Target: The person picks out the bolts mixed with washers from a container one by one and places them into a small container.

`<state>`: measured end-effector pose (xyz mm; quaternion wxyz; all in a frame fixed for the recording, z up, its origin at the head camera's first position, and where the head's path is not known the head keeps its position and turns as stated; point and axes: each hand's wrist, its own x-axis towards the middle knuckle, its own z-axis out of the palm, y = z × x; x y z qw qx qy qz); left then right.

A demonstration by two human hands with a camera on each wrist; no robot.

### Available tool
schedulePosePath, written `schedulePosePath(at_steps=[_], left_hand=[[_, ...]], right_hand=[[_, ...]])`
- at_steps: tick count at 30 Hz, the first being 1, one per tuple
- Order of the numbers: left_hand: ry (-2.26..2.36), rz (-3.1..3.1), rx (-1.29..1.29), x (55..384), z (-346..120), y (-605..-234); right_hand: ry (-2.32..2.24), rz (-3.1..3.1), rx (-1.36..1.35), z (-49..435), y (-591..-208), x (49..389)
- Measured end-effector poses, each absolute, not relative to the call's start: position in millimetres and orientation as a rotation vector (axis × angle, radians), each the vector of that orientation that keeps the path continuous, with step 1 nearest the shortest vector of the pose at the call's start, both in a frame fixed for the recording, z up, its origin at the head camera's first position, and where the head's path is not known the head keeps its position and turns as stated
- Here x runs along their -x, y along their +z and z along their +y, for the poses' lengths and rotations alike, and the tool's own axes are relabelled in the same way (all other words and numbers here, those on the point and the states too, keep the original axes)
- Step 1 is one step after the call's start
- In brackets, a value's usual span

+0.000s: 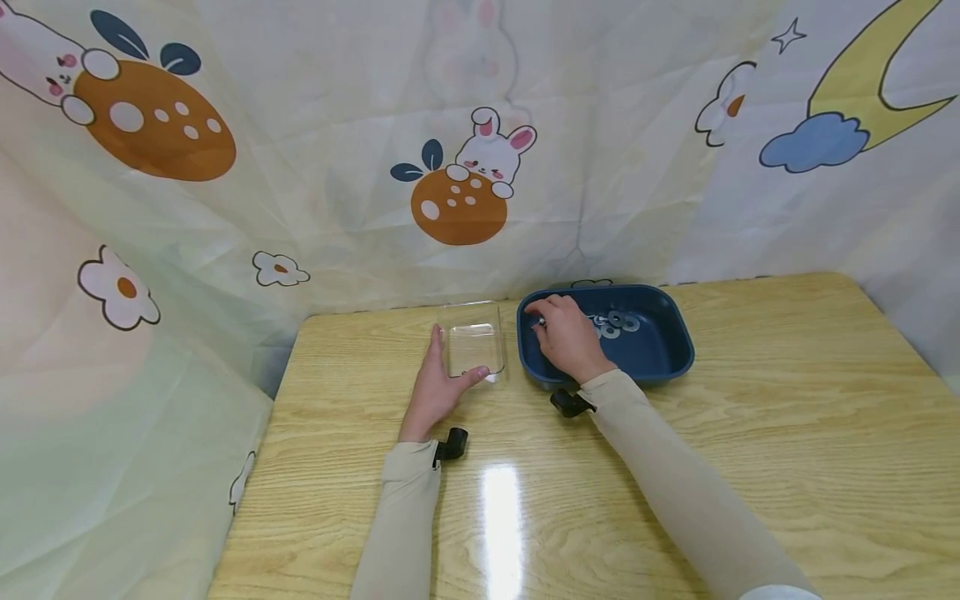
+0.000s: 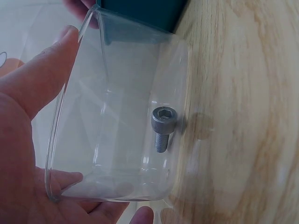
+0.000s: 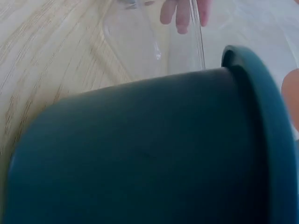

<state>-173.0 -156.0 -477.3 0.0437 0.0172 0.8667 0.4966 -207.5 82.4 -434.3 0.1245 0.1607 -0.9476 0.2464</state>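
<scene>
My left hand [image 1: 437, 390] holds a clear plastic box [image 1: 474, 313] on the table, thumb at one side and fingers around another. A grey hex socket bolt [image 2: 163, 122] lies inside that box in the left wrist view. Over the left end of a dark blue tray [image 1: 657, 367] is my right hand [image 1: 572, 337], which pinches a small shiny metal piece [image 1: 542, 322] between thumb and finger. The piece is too small to tell its kind. Several flat metal washers [image 1: 611, 332] lie in the tray, partly hidden by the right hand. Only the tray's outer wall [image 3: 140, 149] fills most of the right wrist view.
The box and tray stand side by side near the back edge of a light wood table [image 1: 787, 400]. Behind them hangs a printed cloth [image 1: 337, 167], which also covers the left side. A bright reflection lies on the tabletop in front.
</scene>
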Motion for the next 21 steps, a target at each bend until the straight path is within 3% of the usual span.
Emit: schedulePosePath(at_steps=[21], left_hand=[[1.545,2.643,-0.061,172.8,-156.6,-478.1]], right_hand=[[0.599,-2.983,-0.406,80.3,-449.6,213.9]])
